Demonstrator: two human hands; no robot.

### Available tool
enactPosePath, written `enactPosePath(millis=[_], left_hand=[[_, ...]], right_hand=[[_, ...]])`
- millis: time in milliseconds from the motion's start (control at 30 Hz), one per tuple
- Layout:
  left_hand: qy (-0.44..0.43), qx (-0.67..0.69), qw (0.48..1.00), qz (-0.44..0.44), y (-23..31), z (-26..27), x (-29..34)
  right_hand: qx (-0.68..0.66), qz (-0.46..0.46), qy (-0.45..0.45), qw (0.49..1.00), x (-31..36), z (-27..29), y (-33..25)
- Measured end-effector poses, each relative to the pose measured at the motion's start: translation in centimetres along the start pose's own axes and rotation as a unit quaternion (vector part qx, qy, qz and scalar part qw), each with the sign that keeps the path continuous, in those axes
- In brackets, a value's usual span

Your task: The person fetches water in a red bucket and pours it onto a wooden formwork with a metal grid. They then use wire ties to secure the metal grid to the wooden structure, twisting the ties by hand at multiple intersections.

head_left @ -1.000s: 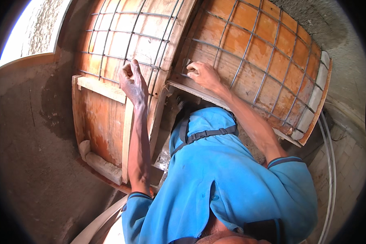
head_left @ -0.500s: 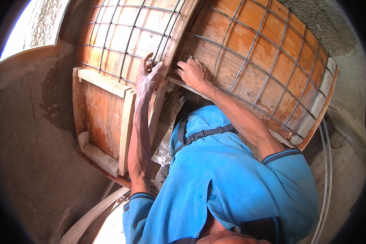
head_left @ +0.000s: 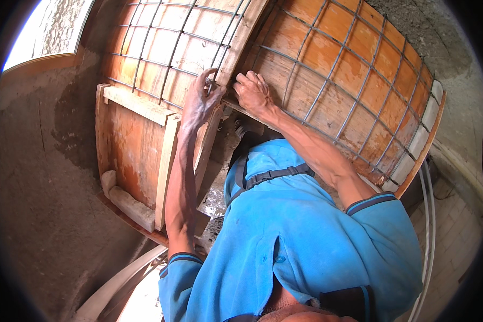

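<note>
Rebar mesh [head_left: 182, 32], left hand [head_left: 200, 103] at edge, right hand [head_left: 255, 95] beside

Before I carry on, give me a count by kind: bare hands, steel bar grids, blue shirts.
Bare hands: 2 (left hand, right hand)
Steel bar grids: 2 (left grid, right grid)
Blue shirts: 1 (blue shirt)
Total: 5

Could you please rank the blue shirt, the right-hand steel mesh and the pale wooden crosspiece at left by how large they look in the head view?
Blue shirt, partly because it is nearer the camera
Right-hand steel mesh, taking its whole outline
Pale wooden crosspiece, clearly smallest
</note>
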State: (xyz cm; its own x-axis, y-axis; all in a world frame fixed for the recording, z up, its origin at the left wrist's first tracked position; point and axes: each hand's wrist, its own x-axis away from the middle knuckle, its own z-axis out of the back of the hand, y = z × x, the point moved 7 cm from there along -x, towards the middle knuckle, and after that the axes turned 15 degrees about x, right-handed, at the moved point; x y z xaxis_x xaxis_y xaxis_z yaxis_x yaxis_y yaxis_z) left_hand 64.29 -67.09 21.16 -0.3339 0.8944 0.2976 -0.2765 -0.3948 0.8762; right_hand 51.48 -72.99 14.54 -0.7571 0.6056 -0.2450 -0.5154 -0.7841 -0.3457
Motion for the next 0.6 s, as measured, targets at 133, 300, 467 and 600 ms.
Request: enactPosePath(millis=[133, 300, 467, 600], left_hand=[[0.043, -0.162, 0.983, -0.081, 1.0, 0.2, 1.4], [-0.004, -0.266, 0.962, -0.057, 2.6, 0.4, 1.7], [-0.073, -0.328, 0.938, -0.084, 4.1, -0.1, 0.2], [-0.092, -0.303, 0.944, -0.095, 2.8, 0.2, -0.7]], right_hand=[[-0.061, -0.023, -0.022, 0.998, -0.2, 0.3, 0.7], [-0.222, -0.159, -0.055, 0.96, 0.0, -0.5, 1.5], [-0.277, -0.209, -0.148, 0.926, -0.5, -1.3, 1.3], [-0.219, -0.159, -0.054, 0.961, -0.5, -1.4, 1.2]])
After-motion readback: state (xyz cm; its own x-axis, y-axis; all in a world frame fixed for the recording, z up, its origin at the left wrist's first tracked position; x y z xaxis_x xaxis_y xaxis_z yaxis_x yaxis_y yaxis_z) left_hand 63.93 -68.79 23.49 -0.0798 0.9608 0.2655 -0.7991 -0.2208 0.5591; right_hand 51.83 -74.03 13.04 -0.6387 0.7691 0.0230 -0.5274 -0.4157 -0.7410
